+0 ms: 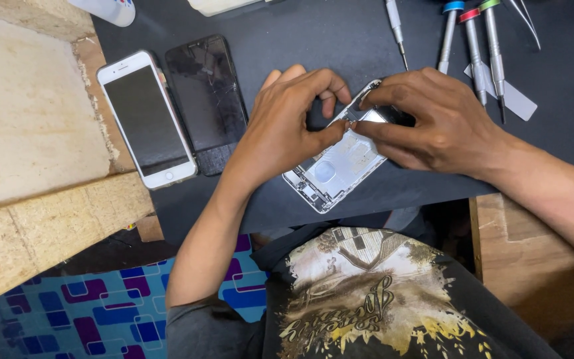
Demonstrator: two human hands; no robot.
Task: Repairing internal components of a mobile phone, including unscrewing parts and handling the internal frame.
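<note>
Pinching something small together, the left hand (287, 126) and right hand (433, 119) work over an opened phone shell (337, 169) on the bench (300, 40). Its screen is already off; the internals look partly stripped, screwdrivers (473, 40) lying nearby.

Black mat (340, 40): opened phone (333, 169), two phones (146, 119), screwdrivers (473, 46).

Both hands, left hand (287, 126) and right hand (433, 119), crowded over the opened phone chassis (333, 169); no gap between them. Left side blocked by white phone (146, 119) and cracked black phone (207, 100), lying side by side. Far right hemmed by a row of screwdrivers (473, 46), possibly tweezers beyond. Bare black mat (313, 40) far centre lay open. Wooden block (28, 119) walled the left edge.
</note>
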